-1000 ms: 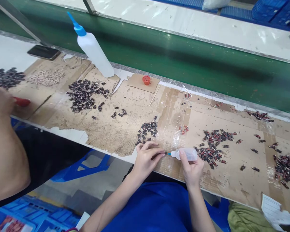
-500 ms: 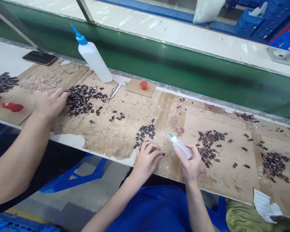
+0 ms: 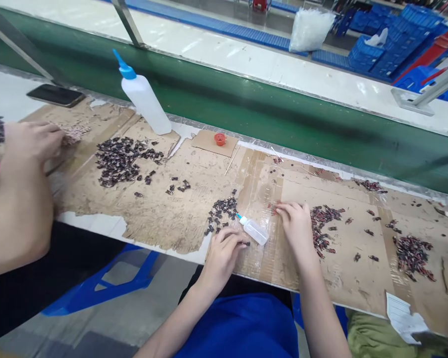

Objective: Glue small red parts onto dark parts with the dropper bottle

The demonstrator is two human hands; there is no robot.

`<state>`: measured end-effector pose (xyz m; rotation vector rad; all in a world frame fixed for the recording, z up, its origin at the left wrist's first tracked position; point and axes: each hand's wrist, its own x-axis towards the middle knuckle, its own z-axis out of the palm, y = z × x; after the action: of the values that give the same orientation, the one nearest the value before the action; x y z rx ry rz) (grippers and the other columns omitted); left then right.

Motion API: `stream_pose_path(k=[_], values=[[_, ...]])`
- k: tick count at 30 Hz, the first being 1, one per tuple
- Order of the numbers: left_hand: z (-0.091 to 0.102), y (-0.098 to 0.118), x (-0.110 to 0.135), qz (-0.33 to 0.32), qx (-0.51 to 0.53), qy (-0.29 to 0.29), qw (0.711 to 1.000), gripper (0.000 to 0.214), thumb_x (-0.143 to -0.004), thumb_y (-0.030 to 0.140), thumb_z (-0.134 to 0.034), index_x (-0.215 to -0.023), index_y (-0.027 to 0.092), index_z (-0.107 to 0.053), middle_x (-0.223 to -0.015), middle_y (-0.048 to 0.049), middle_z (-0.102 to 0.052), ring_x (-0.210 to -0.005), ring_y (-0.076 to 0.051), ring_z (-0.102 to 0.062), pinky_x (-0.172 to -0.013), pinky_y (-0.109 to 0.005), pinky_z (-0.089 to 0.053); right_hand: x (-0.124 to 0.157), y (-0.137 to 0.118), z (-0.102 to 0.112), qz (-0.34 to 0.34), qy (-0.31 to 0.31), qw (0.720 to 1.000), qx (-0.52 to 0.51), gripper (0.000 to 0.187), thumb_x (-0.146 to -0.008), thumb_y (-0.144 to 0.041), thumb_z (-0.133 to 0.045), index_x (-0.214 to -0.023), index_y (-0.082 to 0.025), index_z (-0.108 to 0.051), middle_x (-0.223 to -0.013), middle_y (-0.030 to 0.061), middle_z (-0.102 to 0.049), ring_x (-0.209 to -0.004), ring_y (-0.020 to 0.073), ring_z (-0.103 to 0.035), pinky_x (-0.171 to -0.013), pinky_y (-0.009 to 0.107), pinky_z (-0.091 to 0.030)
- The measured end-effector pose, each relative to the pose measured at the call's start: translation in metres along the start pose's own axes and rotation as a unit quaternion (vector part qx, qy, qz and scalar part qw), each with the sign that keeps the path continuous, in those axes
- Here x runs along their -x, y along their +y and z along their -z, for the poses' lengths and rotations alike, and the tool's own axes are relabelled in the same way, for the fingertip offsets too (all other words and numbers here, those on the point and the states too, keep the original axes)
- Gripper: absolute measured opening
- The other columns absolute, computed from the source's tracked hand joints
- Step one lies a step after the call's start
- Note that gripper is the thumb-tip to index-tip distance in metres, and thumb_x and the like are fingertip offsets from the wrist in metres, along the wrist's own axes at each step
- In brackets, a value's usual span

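Head view: left hand point(image 3: 221, 249) pinches a small black part point(image 3: 248, 243); right hand point(image 3: 296, 221), fingers nearly together, meets thin red slivers point(image 3: 272, 207) toward ten o'clock, grip unclear.

1 large bottle point(image 3: 147, 106), 1 small bottle point(image 3: 256, 231): 2 total. 1 phone point(image 3: 56, 95), 1 red cup point(image 3: 220, 139). Small dark parts point(image 3: 227, 205): too many to count.
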<state>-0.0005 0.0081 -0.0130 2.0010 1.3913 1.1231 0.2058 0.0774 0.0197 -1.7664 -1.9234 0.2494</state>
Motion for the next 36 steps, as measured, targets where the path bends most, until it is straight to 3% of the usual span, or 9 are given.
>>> stream_pose_path(k=[4,8,10,13,16,21,25,31,36], values=[[0.008,0.003,0.0,-0.007,0.062,0.008,0.998,0.013,-0.092,0.014,-0.054,-0.095,0.021,-0.065,-0.086,-0.0037,-0.071,-0.088,-0.019,-0.064,-0.076,-0.031,-0.053,0.0,-0.004,-0.003,-0.011,-0.044,0.996,0.079,0.023,-0.092,-0.019,-0.05,-0.093,-0.02,-0.073,-0.09,0.0096,-0.072,-0.086,0.0267,-0.054,-0.08,0.04,-0.044],[0.014,0.009,-0.002,0.012,0.106,0.001,0.994,0.014,-0.09,0.013,-0.057,-0.098,0.02,-0.066,-0.087,-0.0046,-0.072,-0.085,-0.018,-0.066,-0.072,-0.029,-0.055,0.013,-0.003,0.003,0.016,-0.039,0.992,0.12,0.027,-0.094,-0.02,-0.045,-0.09,-0.02,-0.072,-0.088,0.0113,-0.069,-0.084,0.0265,-0.054,-0.077,0.039,-0.045],[0.015,0.013,-0.003,0.016,0.121,-0.006,0.992,0.016,-0.09,0.014,-0.056,-0.1,0.019,-0.067,-0.089,-0.0054,-0.072,-0.086,-0.019,-0.067,-0.073,-0.03,-0.056,0.02,0.0,0.007,0.027,-0.002,0.996,0.081,0.029,-0.094,-0.021,-0.043,-0.089,-0.021,-0.071,-0.085,0.0101,-0.07,-0.082,0.025,-0.057,-0.077,0.038,-0.046],[0.014,0.019,-0.004,0.017,0.139,-0.007,0.99,0.017,-0.091,0.014,-0.056,-0.101,0.019,-0.068,-0.088,-0.0056,-0.073,-0.086,-0.018,-0.067,-0.076,-0.031,-0.055,0.031,0.0,0.016,-0.011,0.073,0.997,-0.01,0.024,-0.091,-0.027,-0.047,-0.089,-0.02,-0.07,-0.082,0.008,-0.071,-0.074,0.0214,-0.062,-0.073,0.035,-0.05],[0.012,0.024,-0.007,0.01,0.15,-0.006,0.989,0.018,-0.091,0.013,-0.055,-0.102,0.02,-0.069,-0.087,-0.0053,-0.072,-0.085,-0.018,-0.066,-0.076,-0.031,-0.055,0.043,-0.01,0.026,-0.075,0.083,0.987,-0.115,0.02,-0.085,-0.03,-0.056,-0.092,-0.02,-0.072,-0.077,0.0048,-0.072,-0.063,0.0178,-0.063,-0.065,0.031,-0.053],[0.009,0.033,-0.009,-0.01,0.141,-0.001,0.99,0.019,-0.091,0.013,-0.056,-0.104,0.019,-0.069,-0.087,-0.0056,-0.073,-0.085,-0.018,-0.065,-0.077,-0.03,-0.054,0.061,-0.031,0.036,-0.133,-0.017,0.937,-0.324,0.022,-0.083,-0.035,-0.06,-0.092,-0.021,-0.076,-0.08,0.0049,-0.075,-0.075,0.0199,-0.07,-0.071,0.033,-0.056],[0.007,0.038,-0.009,-0.004,0.133,-0.005,0.991,0.018,-0.09,0.012,-0.059,-0.103,0.018,-0.07,-0.086,-0.0055,-0.073,-0.083,-0.017,-0.064,-0.074,-0.029,-0.053,0.071,-0.037,0.034,-0.196,-0.059,0.878,-0.433,0.024,-0.079,-0.042,-0.067,-0.085,-0.02,-0.074,-0.074,0.0057,-0.075,-0.069,0.0198,-0.071,-0.061,0.03,-0.056],[0.003,0.042,-0.008,0.006,0.13,-0.007,0.991,0.016,-0.09,0.013,-0.059,-0.1,0.019,-0.07,-0.086,-0.0056,-0.073,-0.084,-0.018,-0.065,-0.075,-0.03,-0.054,0.083,-0.047,0.028,-0.262,-0.009,0.833,-0.488,0.03,-0.076,-0.047,-0.071,-0.086,-0.019,-0.065,-0.085,0.0088,-0.077,-0.085,0.0238,-0.072,-0.061,0.03,-0.056],[0.001,0.05,-0.008,0.054,0.154,-0.019,0.986,0.014,-0.089,0.018,-0.061,-0.097,0.019,-0.072,-0.084,-0.0053,-0.074,-0.081,-0.018,-0.066,-0.073,-0.03,-0.055,0.091,-0.059,0.02,-0.29,0.051,0.795,-0.531,0.024,-0.081,-0.043,-0.068,-0.084,-0.022,-0.059,-0.1,0.0071,-0.075,-0.107,0.022,-0.067,-0.092,0.038,-0.05]])
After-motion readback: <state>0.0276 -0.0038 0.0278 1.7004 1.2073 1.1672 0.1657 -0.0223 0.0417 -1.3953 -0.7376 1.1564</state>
